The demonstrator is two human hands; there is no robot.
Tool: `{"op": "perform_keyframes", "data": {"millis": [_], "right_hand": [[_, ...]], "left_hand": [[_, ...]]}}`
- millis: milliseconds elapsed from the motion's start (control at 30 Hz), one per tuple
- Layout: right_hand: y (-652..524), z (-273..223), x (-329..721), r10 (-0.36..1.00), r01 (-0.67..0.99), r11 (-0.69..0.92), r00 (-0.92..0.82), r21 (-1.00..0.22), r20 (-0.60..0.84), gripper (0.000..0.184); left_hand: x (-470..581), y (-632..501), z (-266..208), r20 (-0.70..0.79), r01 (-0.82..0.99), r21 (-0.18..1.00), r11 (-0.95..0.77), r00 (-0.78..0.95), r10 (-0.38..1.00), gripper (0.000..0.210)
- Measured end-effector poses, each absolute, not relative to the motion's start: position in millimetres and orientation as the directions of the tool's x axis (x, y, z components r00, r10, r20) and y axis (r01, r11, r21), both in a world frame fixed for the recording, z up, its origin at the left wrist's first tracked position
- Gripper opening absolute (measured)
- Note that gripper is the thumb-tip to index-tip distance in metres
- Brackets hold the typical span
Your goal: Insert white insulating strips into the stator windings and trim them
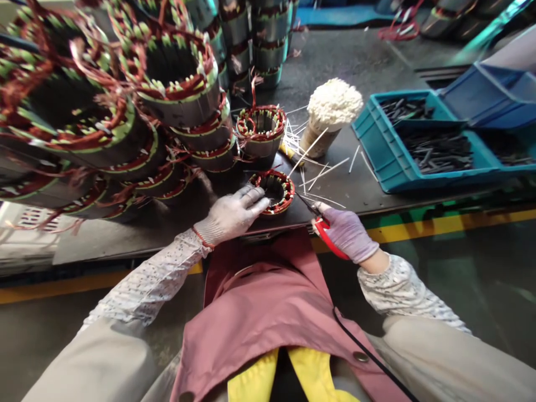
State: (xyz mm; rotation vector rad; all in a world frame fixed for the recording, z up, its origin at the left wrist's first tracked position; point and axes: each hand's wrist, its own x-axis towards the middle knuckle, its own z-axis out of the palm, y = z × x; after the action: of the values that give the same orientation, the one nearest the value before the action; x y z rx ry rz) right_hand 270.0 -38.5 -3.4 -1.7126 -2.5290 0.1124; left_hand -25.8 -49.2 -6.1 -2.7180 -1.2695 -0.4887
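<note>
A small motor stator (288,205) with red-brown windings stands at the front edge of the dark bench. My left hand (237,215), in a whitish knit glove, grips its left side, with fingers and thumb over the rim. In a lilac glove, my right hand (349,231) is closed around red-handled scissors (330,240). Their dark blades point up and left, close to the stator's right side; I cannot tell whether they touch it. A second small stator (262,139) stands just behind. White ties (322,176) lie scattered to the right.
Stacks of larger stators (180,106) with loose wire leads crowd the left. Behind the ties stands a thick bundle of white ties (330,106) in a brown holder. A teal bin (377,148) with dark strips sits at right, beside a blue bin (486,92).
</note>
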Motion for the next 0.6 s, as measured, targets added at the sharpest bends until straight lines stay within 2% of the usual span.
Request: {"op": "perform_keyframes", "data": {"millis": [167,300,433,600], "right_hand": [[-20,15,266,0.968,0.968,0.246,-0.247,-0.048,-0.040,0.051],[0,25,252,0.954,0.959,0.273,-0.280,-0.073,-0.105,0.054],[11,23,247,0.931,0.941,0.324,-0.335,-0.096,-0.147,0.050],[19,14,273,0.907,0.922,0.373,-0.385,-0.100,-0.169,0.048]], "left_hand": [[-37,-37,-4,0.342,0.710,0.071,-0.701,0.642,0.686,0.033],[-40,-31,-5,0.382,0.698,0.039,-0.715,0.651,0.656,0.030],[-43,-23,-9,0.396,0.677,-0.008,-0.736,0.678,0.619,0.031],[-38,-33,13,0.291,0.675,-0.018,-0.737,0.709,0.642,0.036]]}}
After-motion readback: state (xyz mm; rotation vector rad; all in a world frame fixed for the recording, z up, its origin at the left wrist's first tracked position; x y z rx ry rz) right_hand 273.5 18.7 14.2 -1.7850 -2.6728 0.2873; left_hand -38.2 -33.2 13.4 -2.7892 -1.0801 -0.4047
